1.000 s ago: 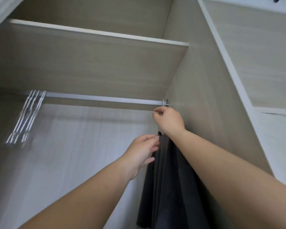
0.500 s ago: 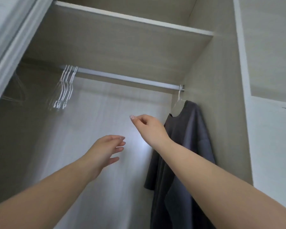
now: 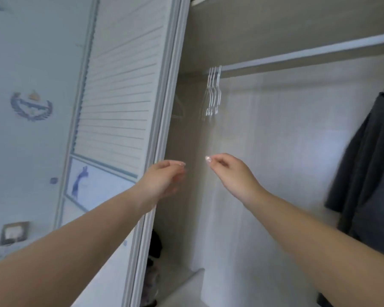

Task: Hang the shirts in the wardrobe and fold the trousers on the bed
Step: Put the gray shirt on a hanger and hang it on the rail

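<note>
Both hands up inside the wardrobe, empty. Shirt (image 3: 372,165) hangs well off to the R of the right hand (image 3: 233,173), at the frame's R edge, not touching either grip. Dark grey, long axis vertical, collar end up near the rail (image 3: 308,53), hem down past the forearm; its top is cut off, so the hook isn't seen. White hangers (image 3: 213,91) bunched on the rail, above & between the two hands, nearer the right; they hang straight down, hooks up.

Right grip: fingers curled in loosely, index tip fwd, pinching nothing. Left hand (image 3: 162,180): fingers relaxed, slightly bent, blurred, just in front of the door (image 3: 124,85) edge. Both arms stretched fwd & up, palms facing each other, hands apart.

Louvred door to the L of the left grip.
</note>
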